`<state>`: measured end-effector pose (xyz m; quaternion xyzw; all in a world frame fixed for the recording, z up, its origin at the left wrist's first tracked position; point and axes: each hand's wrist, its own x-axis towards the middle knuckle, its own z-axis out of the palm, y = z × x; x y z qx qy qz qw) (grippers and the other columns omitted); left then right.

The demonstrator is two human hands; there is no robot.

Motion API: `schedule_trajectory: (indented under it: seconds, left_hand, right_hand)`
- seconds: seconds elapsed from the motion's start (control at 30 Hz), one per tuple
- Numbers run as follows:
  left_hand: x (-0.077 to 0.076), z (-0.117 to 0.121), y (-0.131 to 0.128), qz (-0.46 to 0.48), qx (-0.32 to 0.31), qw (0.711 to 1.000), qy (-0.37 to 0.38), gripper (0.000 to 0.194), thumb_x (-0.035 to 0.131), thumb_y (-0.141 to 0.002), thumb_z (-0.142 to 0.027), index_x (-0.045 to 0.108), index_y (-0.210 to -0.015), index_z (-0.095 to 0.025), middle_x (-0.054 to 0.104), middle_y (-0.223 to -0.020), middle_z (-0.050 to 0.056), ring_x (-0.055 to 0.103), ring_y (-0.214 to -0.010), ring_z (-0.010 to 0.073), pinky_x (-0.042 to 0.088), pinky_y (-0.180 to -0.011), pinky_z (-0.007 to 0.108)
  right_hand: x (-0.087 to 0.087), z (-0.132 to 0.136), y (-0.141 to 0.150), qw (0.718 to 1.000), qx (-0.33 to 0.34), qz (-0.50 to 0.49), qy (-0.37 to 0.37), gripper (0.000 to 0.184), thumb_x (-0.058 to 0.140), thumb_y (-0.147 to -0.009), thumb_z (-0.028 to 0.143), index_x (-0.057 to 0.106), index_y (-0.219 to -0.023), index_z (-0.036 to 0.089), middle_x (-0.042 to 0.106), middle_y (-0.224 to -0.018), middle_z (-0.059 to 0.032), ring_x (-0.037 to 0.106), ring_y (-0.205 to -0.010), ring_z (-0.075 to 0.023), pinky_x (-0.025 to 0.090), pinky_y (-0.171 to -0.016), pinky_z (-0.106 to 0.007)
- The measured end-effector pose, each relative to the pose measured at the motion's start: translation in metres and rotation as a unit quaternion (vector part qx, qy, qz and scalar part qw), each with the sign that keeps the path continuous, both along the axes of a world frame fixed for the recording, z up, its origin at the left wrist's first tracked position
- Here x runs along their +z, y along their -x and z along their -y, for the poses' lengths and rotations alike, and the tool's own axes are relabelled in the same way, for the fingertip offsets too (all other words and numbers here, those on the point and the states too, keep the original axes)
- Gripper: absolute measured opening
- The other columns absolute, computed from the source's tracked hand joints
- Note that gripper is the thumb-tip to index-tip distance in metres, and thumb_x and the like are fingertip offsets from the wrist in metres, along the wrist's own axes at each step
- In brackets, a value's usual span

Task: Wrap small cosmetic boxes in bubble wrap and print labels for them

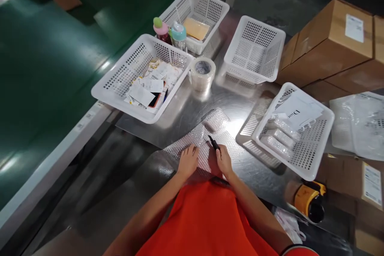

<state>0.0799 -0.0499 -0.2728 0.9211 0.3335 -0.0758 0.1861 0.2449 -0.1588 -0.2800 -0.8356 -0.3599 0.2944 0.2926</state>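
Note:
A sheet of bubble wrap (198,138) lies on the steel table (186,108) in front of me, and its far end is rolled up (215,119). My left hand (187,162) presses flat on the sheet's near part, fingers spread. My right hand (223,160) sits beside it and grips a small black tool (213,142) whose tip points away over the wrap.
A roll of clear tape (203,73) stands behind the wrap. Several white baskets ring it: one with papers (120,88), one with wrapped items and a white bag (312,160), an empty one (255,48), a far one (195,8). Two bottles (171,32), cardboard boxes (330,44), a yellow tool (309,200).

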Motion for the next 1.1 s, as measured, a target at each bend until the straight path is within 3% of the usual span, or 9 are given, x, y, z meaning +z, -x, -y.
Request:
schedule_trajectory:
  seconds: [0.1,0.2,0.3,0.43,0.63,0.8,1.1]
  left_hand:
    - [0.007,-0.012,-0.011,-0.019,0.017,1.000,0.000,0.059,0.053,-0.089,-0.024,0.043,-0.146,-0.017,0.041,-0.155,0.018,0.053,-0.120,0.0327,0.044,-0.099,0.047]
    - [0.014,-0.026,-0.022,-0.018,-0.004,1.000,-0.013,0.070,0.059,-0.084,-0.027,0.037,-0.150,-0.018,0.031,-0.162,0.016,0.040,-0.136,0.0362,0.034,-0.110,0.052]
    - [0.017,-0.036,-0.029,-0.024,-0.016,1.000,-0.010,0.071,0.059,-0.084,-0.032,0.037,-0.150,-0.014,0.037,-0.159,0.018,0.033,-0.143,0.0357,0.024,-0.116,0.053]
    - [0.015,-0.041,-0.031,-0.059,0.020,0.998,-0.008,0.070,0.055,-0.085,-0.034,0.038,-0.149,-0.011,0.038,-0.157,0.021,0.040,-0.138,0.0357,0.029,-0.113,0.055]
    - [0.012,-0.043,-0.029,-0.065,0.012,0.998,-0.018,0.073,0.057,-0.080,-0.024,0.038,-0.149,-0.010,0.038,-0.157,0.020,0.039,-0.137,0.0348,0.032,-0.110,0.054]
    - [0.012,-0.046,-0.027,-0.043,0.029,0.999,-0.004,0.068,0.047,-0.083,-0.018,0.037,-0.149,-0.007,0.035,-0.159,0.020,0.042,-0.135,0.0351,0.034,-0.107,0.053]
    - [0.013,-0.048,-0.028,-0.051,0.044,0.998,0.004,0.070,0.046,-0.079,-0.011,0.038,-0.149,-0.009,0.033,-0.161,0.018,0.041,-0.136,0.0338,0.035,-0.106,0.053]
  right_hand:
    - [0.011,-0.001,0.006,0.999,0.004,0.016,0.036,0.034,0.033,-0.099,0.033,0.054,-0.119,0.016,0.058,-0.125,-0.0136,0.056,-0.118,-0.0216,0.047,-0.100,-0.036]
    - [0.026,-0.011,0.011,0.994,-0.010,0.042,0.097,0.037,0.030,-0.101,0.032,0.053,-0.123,0.014,0.059,-0.124,-0.0142,0.057,-0.116,-0.0226,0.047,-0.097,-0.035]
    - [0.043,-0.033,0.012,0.985,0.016,0.063,0.157,0.039,0.027,-0.104,0.030,0.050,-0.131,0.015,0.064,-0.119,-0.0123,0.060,-0.111,-0.0232,0.047,-0.093,-0.034]
    - [0.058,-0.063,0.012,0.965,0.080,0.096,0.232,0.037,0.029,-0.104,0.030,0.051,-0.131,0.016,0.066,-0.116,-0.0128,0.064,-0.104,-0.0244,0.048,-0.082,-0.033]
    - [0.054,-0.087,0.026,0.953,0.109,0.098,0.264,0.035,0.027,-0.105,0.029,0.048,-0.130,0.016,0.065,-0.116,-0.0157,0.067,-0.101,-0.0247,0.050,-0.078,-0.034]
    - [0.048,-0.103,0.036,0.950,0.128,0.093,0.270,0.035,0.027,-0.105,0.029,0.049,-0.128,0.015,0.065,-0.117,-0.0162,0.067,-0.104,-0.0250,0.050,-0.079,-0.034]
    - [0.044,-0.112,0.036,0.944,0.145,0.107,0.277,0.034,0.027,-0.104,0.027,0.049,-0.128,0.014,0.065,-0.118,-0.0175,0.067,-0.105,-0.0255,0.053,-0.080,-0.036]
